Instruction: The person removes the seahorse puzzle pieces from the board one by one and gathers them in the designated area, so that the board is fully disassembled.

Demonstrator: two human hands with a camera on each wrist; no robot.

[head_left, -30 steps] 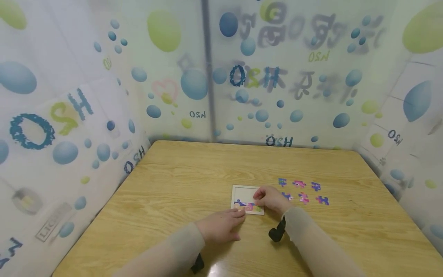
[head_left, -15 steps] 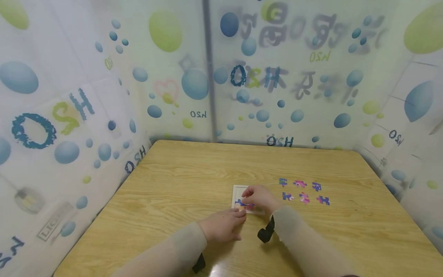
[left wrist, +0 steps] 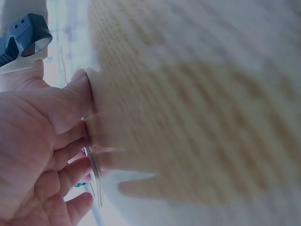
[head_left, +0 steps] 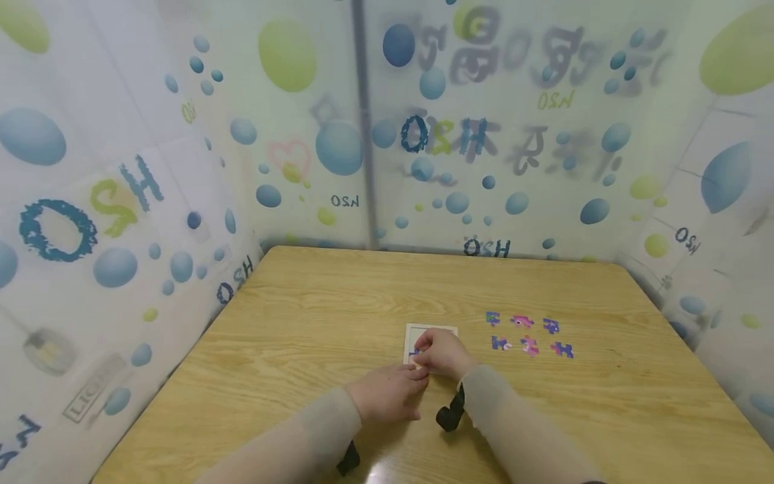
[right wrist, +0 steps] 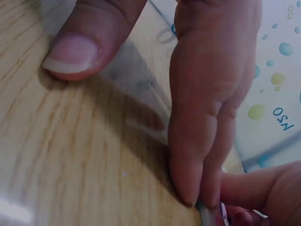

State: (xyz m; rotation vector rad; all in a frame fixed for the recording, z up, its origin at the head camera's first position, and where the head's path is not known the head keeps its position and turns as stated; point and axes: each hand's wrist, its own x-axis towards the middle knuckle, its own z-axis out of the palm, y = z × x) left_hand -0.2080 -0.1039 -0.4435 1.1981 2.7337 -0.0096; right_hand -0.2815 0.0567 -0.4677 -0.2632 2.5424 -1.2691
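Note:
A white puzzle tray [head_left: 407, 343] lies on the wooden table. My left hand [head_left: 387, 393] rests at its near left edge, fingers extended. In the left wrist view, the left palm [left wrist: 23, 146] is side-on beside the thin tray edge. My right hand [head_left: 444, 353] is over the tray with bent fingers, its fingertips at the left end of the bottom row, beside the left fingers. A blue bit of a puzzle piece [head_left: 414, 352] shows there; the right hand covers the rest of the row. Whether it pinches a piece or only touches it is hidden.
Several loose blue and pink jigsaw pieces [head_left: 529, 346] lie in two rows to the right of the tray. The wooden table [head_left: 326, 302] reaches patterned curtains [head_left: 290, 188] at its back and sides. Each wrist carries a black camera mount [head_left: 450, 411].
My right hand has slid leftward along the bottom row, from its right end to its left end. The left hand stays in place. The loose pieces have not moved.

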